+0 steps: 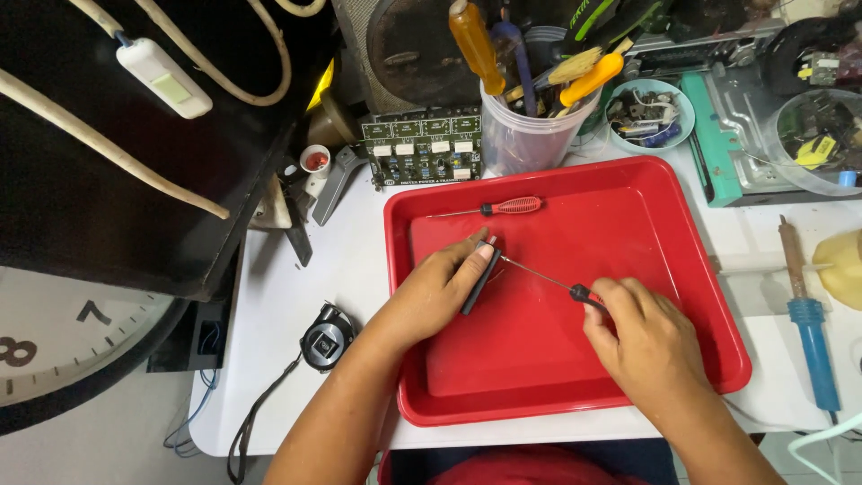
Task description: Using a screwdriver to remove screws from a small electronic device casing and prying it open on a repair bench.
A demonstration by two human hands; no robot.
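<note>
My left hand (434, 289) rests inside a red plastic tray (700, 296) and holds a slim black rectangular part (480, 280) against the tray floor, fingertips near its upper end. A small screwdriver (548, 277) with a thin metal shaft and a black and red handle sits in my right hand (645, 337). Its tip touches the top end of the black part. A second small screwdriver (503, 207) with a red handle lies loose near the tray's far edge.
Behind the tray stand a clear cup of tools (530, 126), a green circuit board (422, 148) and a small bowl of parts (648, 115). A blue-handled soldering iron (804, 314) lies at the right. A black tape measure (325, 339) lies left of the tray.
</note>
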